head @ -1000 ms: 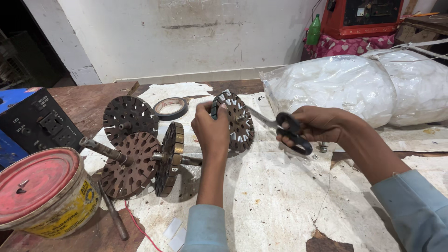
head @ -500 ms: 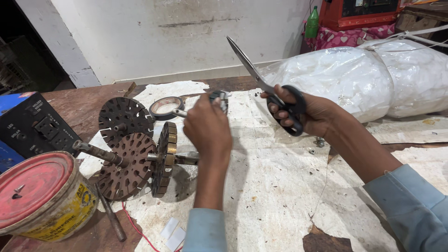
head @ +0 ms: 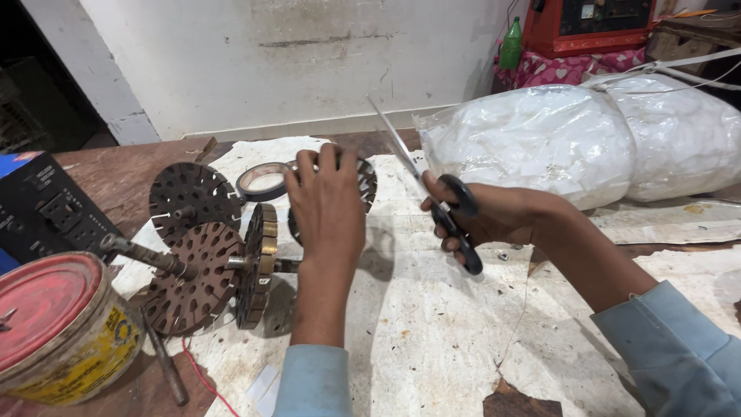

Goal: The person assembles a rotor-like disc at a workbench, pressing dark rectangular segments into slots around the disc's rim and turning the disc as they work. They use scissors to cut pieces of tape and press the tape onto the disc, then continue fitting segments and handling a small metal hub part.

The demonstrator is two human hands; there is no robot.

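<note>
The left hand (head: 328,202) closes its grip on a slotted metal disc (head: 364,181); the right hand (head: 494,216) grips black-handled scissors (head: 432,197), blades up, over the desk (head: 432,332).

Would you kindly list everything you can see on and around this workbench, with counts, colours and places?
slotted metal discs: four or so, dark brown, left of centre; two sit on one shaft, one is held upright
tape roll: one, dark with pale core, behind the discs
scissors: one pair, black handles, blades pointing up and away
tin: one, yellow with red lid, bottom left
black box: one, left edge
plastic-wrapped bundles: two, white, right rear
bottle: one, green, by the wall
paper sheet: one, stained white, covering the bench
left hand: grips the upright disc
right hand: holds the scissors
</note>
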